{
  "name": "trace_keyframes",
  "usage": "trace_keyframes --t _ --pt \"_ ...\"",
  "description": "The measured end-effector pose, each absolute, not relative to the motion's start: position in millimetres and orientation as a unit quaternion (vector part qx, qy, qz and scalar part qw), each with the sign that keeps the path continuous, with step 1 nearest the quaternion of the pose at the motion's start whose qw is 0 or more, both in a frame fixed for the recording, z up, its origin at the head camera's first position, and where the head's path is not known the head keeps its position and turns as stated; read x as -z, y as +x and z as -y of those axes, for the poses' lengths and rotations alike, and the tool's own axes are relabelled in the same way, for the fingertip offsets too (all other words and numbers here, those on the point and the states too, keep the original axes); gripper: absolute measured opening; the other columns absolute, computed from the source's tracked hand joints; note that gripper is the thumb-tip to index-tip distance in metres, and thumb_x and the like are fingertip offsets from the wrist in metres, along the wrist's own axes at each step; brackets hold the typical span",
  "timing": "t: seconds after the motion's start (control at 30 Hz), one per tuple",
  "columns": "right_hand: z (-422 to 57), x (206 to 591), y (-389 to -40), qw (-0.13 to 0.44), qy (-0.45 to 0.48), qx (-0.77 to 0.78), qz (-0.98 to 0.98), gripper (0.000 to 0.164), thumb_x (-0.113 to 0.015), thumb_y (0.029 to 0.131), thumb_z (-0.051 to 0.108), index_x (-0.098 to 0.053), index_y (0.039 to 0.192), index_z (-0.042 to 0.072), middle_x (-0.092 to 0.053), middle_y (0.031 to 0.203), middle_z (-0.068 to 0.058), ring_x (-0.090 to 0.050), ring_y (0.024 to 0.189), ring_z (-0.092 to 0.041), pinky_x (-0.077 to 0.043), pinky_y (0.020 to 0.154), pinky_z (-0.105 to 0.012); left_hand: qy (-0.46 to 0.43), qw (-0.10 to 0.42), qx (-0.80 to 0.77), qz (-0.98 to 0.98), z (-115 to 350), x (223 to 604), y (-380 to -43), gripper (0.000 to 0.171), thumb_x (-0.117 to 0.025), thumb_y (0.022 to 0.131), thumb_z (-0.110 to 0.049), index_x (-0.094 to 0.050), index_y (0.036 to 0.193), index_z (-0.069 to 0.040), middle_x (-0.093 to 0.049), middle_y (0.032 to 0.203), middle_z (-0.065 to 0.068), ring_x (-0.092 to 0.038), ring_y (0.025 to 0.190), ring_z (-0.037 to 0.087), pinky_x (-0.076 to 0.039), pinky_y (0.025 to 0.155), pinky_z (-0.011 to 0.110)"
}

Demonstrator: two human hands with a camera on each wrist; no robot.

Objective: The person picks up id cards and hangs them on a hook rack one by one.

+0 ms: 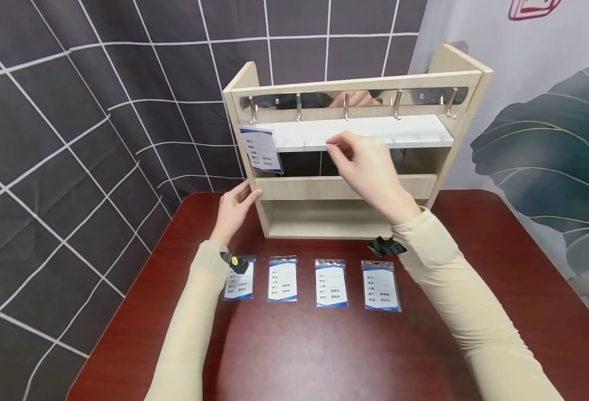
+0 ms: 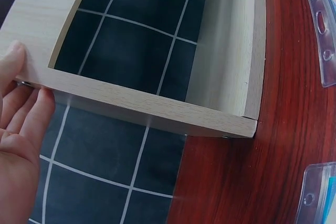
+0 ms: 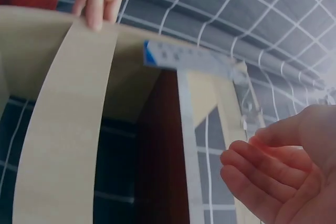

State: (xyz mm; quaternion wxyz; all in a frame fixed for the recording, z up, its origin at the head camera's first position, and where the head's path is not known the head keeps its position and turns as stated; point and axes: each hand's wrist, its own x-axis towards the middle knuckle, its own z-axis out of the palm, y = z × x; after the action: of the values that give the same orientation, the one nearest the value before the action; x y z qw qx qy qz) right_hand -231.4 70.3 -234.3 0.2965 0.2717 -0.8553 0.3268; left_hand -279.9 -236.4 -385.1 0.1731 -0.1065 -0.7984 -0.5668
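Observation:
A light wooden shelf rack (image 1: 299, 189) stands at the back of the table, a row of metal hooks along its upper metal strip. From the leftmost hook (image 1: 252, 111) hangs a name badge (image 1: 261, 151) in a clear sleeve with a blue border. My left hand (image 1: 234, 209) grips the rack's left side panel, thumb on the front and fingers (image 2: 42, 111) around the outer edge. Raised before the rack's middle is my right hand (image 1: 369, 167), fingers loosely bent and holding nothing in the right wrist view.
Several more badges lie in a row on the dark red table (image 1: 294, 356), among them one at the right (image 1: 381, 285); my left wrist camera partly covers the leftmost badge (image 1: 239, 284). A dark grid-patterned cloth (image 1: 34, 167) hangs behind and at the left.

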Motion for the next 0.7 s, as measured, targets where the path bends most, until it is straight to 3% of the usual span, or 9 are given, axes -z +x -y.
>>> trace_keyframes --t 0.27,0.43,0.7 --pt "-117.9 246.2 -227.9 0.304 0.227 -0.332 0.863 0.020 -0.064 0.098 0.017 -0.076 0.107 0.005 -0.076 0.090 -0.008 -0.063 0.072 -0.018 -0.045 0.067 -0.026 -0.099 0.163 0.567 0.801 227.9 366.4 -264.8 0.052 -0.069 0.097 -0.012 -0.052 0.143 0.004 -0.054 0.141 0.022 -0.053 0.132 0.032 -0.045 0.107 0.040" --pt "-142.5 250.3 -223.0 0.288 0.183 -0.340 0.876 0.020 -0.064 0.098 0.021 -0.077 0.108 0.010 -0.076 0.093 -0.006 -0.059 0.071 -0.005 -0.040 0.066 -0.018 -0.092 0.152 0.568 0.804 224.4 358.8 -257.9 0.053 -0.069 0.097 -0.014 -0.051 0.144 0.003 -0.053 0.143 0.021 -0.053 0.133 0.030 -0.045 0.107 0.038" --pt "-174.4 264.1 -216.1 0.235 0.136 -0.357 0.894 0.027 -0.065 0.097 0.030 -0.076 0.112 0.011 -0.076 0.097 -0.011 -0.056 0.073 0.009 -0.042 0.064 -0.017 -0.088 0.154 0.567 0.804 224.5 359.3 -257.1 0.053 -0.070 0.096 -0.013 -0.052 0.143 0.003 -0.054 0.142 0.020 -0.053 0.133 0.030 -0.045 0.107 0.038"
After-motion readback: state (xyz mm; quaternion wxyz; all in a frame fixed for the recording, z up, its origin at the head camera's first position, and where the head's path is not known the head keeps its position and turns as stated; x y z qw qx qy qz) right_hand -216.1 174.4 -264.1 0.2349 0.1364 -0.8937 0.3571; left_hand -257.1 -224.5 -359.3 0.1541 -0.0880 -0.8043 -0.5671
